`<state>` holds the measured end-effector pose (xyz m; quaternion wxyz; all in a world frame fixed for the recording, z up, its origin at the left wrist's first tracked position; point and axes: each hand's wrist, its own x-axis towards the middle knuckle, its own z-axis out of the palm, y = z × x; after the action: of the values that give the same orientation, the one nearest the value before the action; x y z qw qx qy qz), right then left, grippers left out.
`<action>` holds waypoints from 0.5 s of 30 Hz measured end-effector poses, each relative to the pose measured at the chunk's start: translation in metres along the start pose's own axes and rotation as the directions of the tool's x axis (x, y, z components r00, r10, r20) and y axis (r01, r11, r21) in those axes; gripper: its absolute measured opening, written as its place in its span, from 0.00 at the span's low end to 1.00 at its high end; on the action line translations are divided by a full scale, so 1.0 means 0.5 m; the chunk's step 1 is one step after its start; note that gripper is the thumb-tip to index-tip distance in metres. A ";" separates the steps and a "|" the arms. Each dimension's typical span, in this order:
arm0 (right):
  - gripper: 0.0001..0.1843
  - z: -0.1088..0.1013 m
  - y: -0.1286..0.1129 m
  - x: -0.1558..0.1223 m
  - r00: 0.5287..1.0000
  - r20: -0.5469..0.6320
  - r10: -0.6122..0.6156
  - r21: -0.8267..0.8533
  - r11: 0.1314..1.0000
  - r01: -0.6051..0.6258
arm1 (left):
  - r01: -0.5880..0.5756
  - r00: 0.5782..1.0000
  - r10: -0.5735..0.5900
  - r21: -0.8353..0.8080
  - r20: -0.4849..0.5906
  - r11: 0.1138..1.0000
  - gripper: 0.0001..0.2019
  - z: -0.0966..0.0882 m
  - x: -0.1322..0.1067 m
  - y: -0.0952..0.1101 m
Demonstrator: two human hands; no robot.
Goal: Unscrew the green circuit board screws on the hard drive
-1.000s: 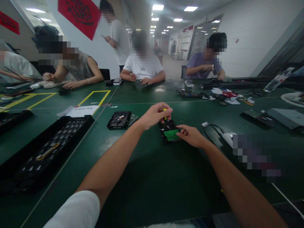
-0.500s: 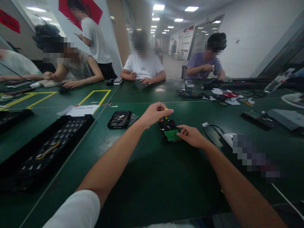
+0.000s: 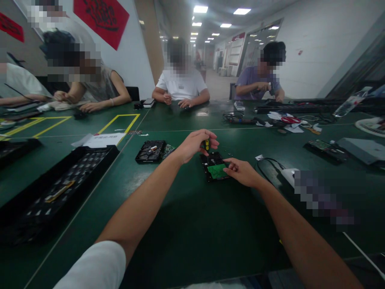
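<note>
A black hard drive [image 3: 214, 166] with a green circuit board facing up lies on the green table [image 3: 192, 224] in front of me. My left hand [image 3: 195, 144] is closed round a small yellow-and-black screwdriver [image 3: 207, 144], held upright over the drive's far end. My right hand [image 3: 242, 171] rests on the drive's right edge with its fingers pinched against it.
A second hard drive [image 3: 150, 151] with a loose green board lies to the left. A long black tray [image 3: 57, 188] sits at the left. A white cable and adapter [image 3: 282, 170] lie to the right. Other people work along the far side.
My left hand has turned slightly round the screwdriver, whose yellow handle now shows lower between the fingers. A standing person at the back has walked off to the left. My right hand stays put.
</note>
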<state>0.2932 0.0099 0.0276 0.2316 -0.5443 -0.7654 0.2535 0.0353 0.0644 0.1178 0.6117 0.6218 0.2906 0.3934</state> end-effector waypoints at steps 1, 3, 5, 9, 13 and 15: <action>0.26 0.000 0.000 0.000 1.000 -0.001 -0.001 0.000 1.000 0.001 | 0.005 1.000 -0.005 -0.008 0.002 1.000 0.10 0.001 0.000 0.000; 0.26 0.000 0.000 0.000 1.000 0.001 0.001 -0.002 1.000 -0.001 | 0.006 1.000 -0.007 -0.009 -0.005 1.000 0.09 0.003 0.000 0.000; 0.26 0.000 0.001 0.000 1.000 0.004 0.003 -0.003 1.000 -0.003 | -0.020 1.000 0.020 0.019 0.000 1.000 0.09 0.005 -0.001 -0.001; 0.25 0.001 0.002 0.001 1.000 0.001 0.005 0.000 1.000 -0.005 | -0.122 0.992 0.122 0.160 0.007 0.980 0.14 0.008 -0.001 -0.008; 0.25 0.002 0.006 0.002 1.000 -0.001 0.013 0.006 1.000 -0.013 | -0.165 0.980 0.191 0.300 -0.059 0.939 0.21 0.004 0.000 -0.013; 0.25 0.003 0.008 0.002 1.000 -0.002 0.013 0.007 1.000 -0.013 | -0.180 0.974 0.215 0.348 -0.065 0.920 0.22 0.002 0.000 -0.013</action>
<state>0.2949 0.0119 0.0239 0.2326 -0.5488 -0.7606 0.2572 0.0371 0.0643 0.1116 0.4365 0.7234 0.3206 0.4282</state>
